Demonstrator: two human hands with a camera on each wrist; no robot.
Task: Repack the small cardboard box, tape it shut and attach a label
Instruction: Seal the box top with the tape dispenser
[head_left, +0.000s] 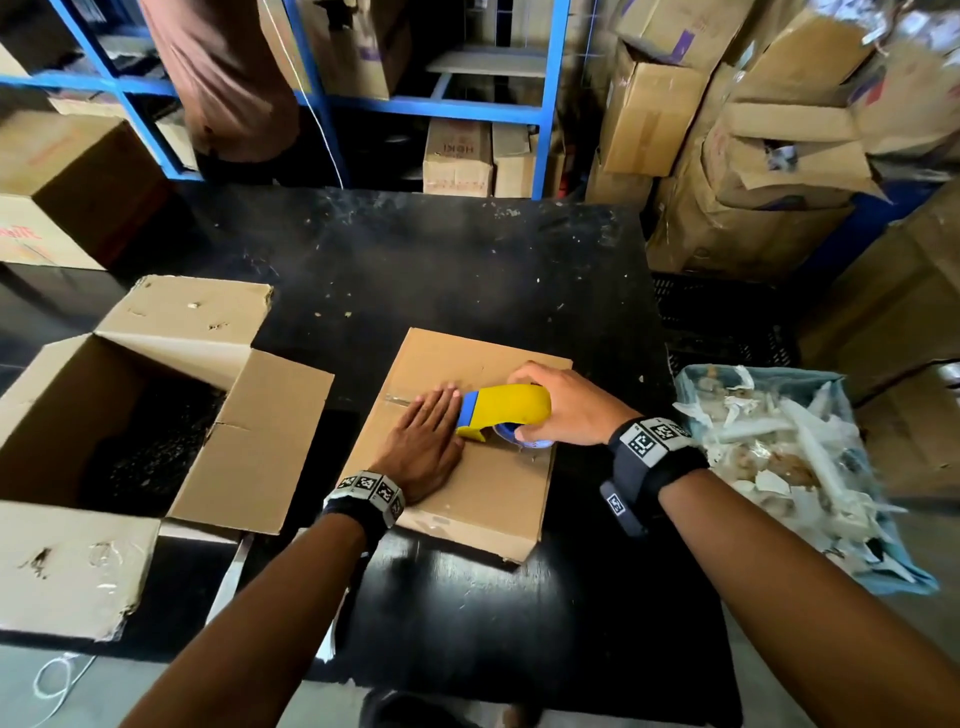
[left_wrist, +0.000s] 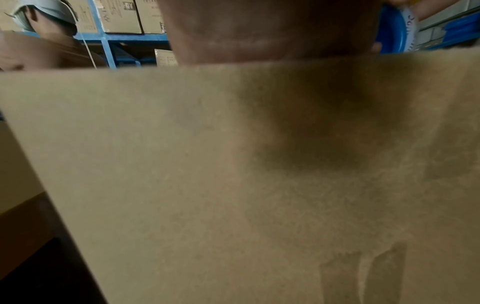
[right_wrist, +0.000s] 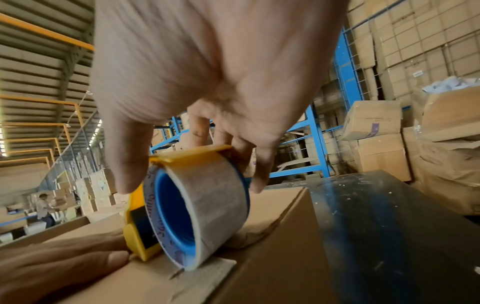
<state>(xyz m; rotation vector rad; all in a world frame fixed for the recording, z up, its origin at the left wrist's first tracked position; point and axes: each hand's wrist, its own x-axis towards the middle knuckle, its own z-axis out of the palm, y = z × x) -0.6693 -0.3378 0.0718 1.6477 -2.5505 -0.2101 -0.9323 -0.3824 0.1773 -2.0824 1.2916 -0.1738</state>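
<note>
A small closed cardboard box (head_left: 493, 483) lies flat on the black table (head_left: 467, 260); its brown top (left_wrist: 233, 185) fills the left wrist view. My left hand (head_left: 426, 441) presses flat on the lid, fingers straight. My right hand (head_left: 561, 405) grips a yellow and blue tape dispenser (head_left: 506, 408) that rests on the lid just right of my left fingertips. In the right wrist view the clear tape roll (right_wrist: 202, 216) on its blue core touches the box top (right_wrist: 272, 257), with the right fingers (right_wrist: 130, 160) curled over the yellow frame. A short strip of tape shows beyond my left hand.
A large open cardboard box (head_left: 130, 415) stands at the left on the table. A blue bin of white paper scraps (head_left: 779, 457) sits at the right. Blue shelving (head_left: 363, 98) and stacked cartons (head_left: 753, 130) line the back, where another person (head_left: 223, 78) stands.
</note>
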